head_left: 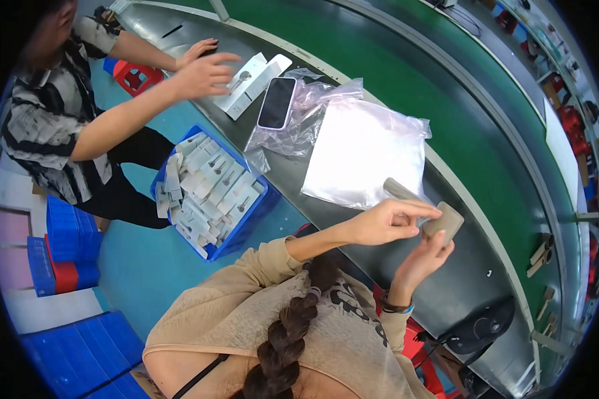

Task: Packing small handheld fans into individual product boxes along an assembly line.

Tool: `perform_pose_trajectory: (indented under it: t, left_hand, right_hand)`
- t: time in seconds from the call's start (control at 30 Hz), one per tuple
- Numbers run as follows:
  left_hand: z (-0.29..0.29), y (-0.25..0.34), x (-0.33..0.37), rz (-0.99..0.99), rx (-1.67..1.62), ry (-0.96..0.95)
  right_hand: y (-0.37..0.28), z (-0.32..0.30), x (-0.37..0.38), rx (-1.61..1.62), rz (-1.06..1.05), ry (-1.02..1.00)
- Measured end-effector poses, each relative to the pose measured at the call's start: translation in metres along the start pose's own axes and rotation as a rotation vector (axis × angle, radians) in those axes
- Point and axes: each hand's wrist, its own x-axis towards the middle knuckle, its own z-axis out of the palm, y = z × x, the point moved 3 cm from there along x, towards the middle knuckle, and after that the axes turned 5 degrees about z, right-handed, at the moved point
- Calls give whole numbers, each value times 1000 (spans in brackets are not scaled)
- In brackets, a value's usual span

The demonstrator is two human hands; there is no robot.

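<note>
Head view: near bags [363,149], right fingers [434,245] grip a beige device [447,222], left fingers [419,209] unclear in grip.

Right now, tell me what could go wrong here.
The hair dryer, held above the metal table by the right hand, might drop. The smartphone lies on loose clear plastic film; tugging that could drag it along. The cartons heap up in the blue crate, so a knock may spill some.

The floor [134,266] is turquoise, the long conveyor [412,80] green.
</note>
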Motion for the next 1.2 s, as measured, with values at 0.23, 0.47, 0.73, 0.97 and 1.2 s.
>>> perform_pose_trajectory:
  t: [0.23,0.47,0.73,0.97,1.2]
  left_hand:
    - [-19,32,1,30,603,360]
    - [-47,27,15,29,897,486]
    - [-31,32,20,133,749,460]
    - [-29,30,31,262,1077,337]
    - [-41,17,47,99,1500,106]
  right_hand:
    - [-16,12,-5,-807,-741,-61]
    - [-23,36,2,-1052,-933,-230]
    - [-33,51,8,-1253,-843,-439]
    - [-42,67,24,-1391,-789,-446]
    - [-34,62,38,-1483,-737,-530]
